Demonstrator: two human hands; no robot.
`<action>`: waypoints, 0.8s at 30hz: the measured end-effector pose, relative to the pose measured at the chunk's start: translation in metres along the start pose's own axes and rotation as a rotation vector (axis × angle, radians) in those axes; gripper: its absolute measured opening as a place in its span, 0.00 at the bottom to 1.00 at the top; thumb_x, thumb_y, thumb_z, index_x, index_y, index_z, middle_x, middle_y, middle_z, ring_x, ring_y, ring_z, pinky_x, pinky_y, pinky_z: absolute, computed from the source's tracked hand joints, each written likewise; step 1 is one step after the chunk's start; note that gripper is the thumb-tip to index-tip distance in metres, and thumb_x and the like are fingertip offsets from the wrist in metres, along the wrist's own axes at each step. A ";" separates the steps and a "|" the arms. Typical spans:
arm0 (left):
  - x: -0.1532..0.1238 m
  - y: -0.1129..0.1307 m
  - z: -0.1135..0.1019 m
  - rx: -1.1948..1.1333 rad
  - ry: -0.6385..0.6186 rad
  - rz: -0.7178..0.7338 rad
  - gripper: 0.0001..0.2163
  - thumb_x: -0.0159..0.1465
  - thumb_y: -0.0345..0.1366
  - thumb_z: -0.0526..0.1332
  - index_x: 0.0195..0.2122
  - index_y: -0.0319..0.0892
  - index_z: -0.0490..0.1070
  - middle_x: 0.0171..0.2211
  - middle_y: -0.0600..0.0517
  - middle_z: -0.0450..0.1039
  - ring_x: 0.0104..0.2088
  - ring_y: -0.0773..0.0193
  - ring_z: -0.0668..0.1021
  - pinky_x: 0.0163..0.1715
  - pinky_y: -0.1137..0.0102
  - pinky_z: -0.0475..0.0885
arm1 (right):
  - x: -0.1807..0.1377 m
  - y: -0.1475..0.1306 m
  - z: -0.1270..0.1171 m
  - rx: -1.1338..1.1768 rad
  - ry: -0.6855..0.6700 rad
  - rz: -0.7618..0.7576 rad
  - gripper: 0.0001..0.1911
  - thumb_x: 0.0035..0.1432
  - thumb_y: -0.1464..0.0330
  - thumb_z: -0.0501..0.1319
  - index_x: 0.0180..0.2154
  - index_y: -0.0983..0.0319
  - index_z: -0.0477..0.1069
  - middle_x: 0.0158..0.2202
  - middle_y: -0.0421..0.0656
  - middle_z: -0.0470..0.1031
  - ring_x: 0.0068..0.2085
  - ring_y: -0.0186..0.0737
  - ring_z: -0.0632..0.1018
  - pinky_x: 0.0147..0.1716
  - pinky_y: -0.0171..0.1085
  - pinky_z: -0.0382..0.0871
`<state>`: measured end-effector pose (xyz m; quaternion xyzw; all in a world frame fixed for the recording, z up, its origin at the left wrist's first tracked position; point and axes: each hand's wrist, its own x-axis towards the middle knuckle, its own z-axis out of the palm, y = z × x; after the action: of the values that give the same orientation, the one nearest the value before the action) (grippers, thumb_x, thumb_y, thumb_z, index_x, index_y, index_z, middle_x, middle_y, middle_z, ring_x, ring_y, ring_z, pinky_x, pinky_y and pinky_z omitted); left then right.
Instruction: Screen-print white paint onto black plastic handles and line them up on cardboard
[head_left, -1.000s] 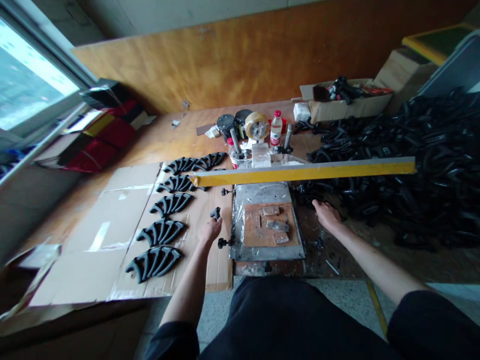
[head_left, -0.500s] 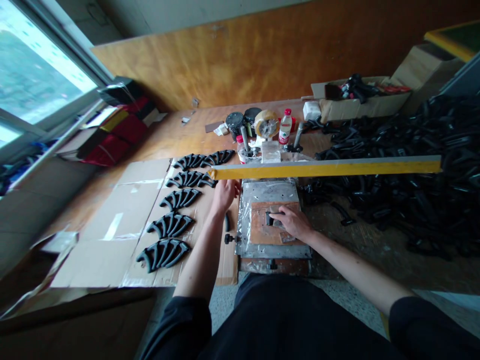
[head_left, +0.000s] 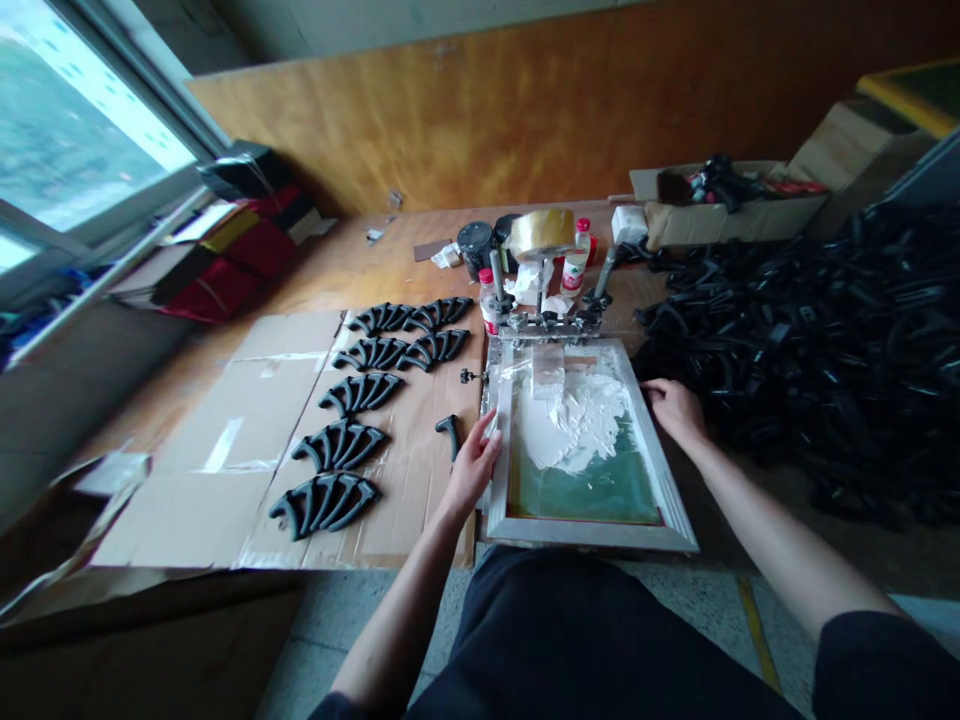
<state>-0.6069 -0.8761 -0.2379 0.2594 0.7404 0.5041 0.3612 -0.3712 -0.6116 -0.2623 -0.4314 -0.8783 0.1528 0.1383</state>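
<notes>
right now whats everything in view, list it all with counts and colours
screen frame: one, silver with green mesh, flat on the table centre
ink: one white smear, on the mesh
fan stacks: seven, black, in rows on the cardboard
loose part: one, black, on the cardboard beside the frame
cardboard: brown sheets, left on the table
part pile: too many to count, black, right of the frame
tape roll: one, tan, behind the frame
bottles: two, red caps, by the tape
box: one, brown, back right
left hand: on the frame's left edge
right hand: at the frame's right edge
</notes>
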 end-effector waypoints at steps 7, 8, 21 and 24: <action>0.020 -0.044 0.012 0.267 -0.023 -0.058 0.28 0.62 0.46 0.59 0.63 0.49 0.61 0.27 0.56 0.69 0.25 0.68 0.70 0.26 0.75 0.62 | 0.042 -0.108 0.007 -0.027 0.032 -0.353 0.25 0.52 0.65 0.67 0.52 0.64 0.69 0.54 0.52 0.69 0.54 0.52 0.70 0.50 0.45 0.67; 0.022 -0.046 0.011 0.292 -0.032 -0.061 0.28 0.62 0.46 0.58 0.63 0.49 0.62 0.27 0.56 0.69 0.26 0.67 0.71 0.26 0.75 0.62 | 0.040 -0.122 0.012 -0.055 -0.062 -0.374 0.19 0.53 0.65 0.66 0.47 0.63 0.72 0.48 0.50 0.73 0.50 0.50 0.72 0.47 0.43 0.67; 0.020 -0.041 0.013 0.172 0.009 -0.152 0.24 0.58 0.44 0.62 0.56 0.46 0.69 0.26 0.55 0.71 0.25 0.66 0.72 0.27 0.74 0.66 | -0.025 -0.108 0.001 0.049 -0.465 -0.683 0.10 0.54 0.75 0.59 0.34 0.56 0.76 0.34 0.38 0.77 0.38 0.38 0.76 0.35 0.33 0.64; 0.019 -0.040 0.011 0.172 -0.002 -0.144 0.25 0.59 0.45 0.62 0.57 0.46 0.68 0.26 0.56 0.70 0.24 0.68 0.71 0.26 0.75 0.66 | -0.033 -0.108 0.014 0.072 -0.329 -0.652 0.15 0.56 0.77 0.56 0.40 0.58 0.76 0.41 0.42 0.78 0.43 0.40 0.76 0.40 0.35 0.66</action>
<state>-0.6102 -0.8701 -0.2833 0.2361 0.7972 0.4114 0.3734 -0.4339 -0.7028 -0.2371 -0.0931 -0.9743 0.1987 0.0517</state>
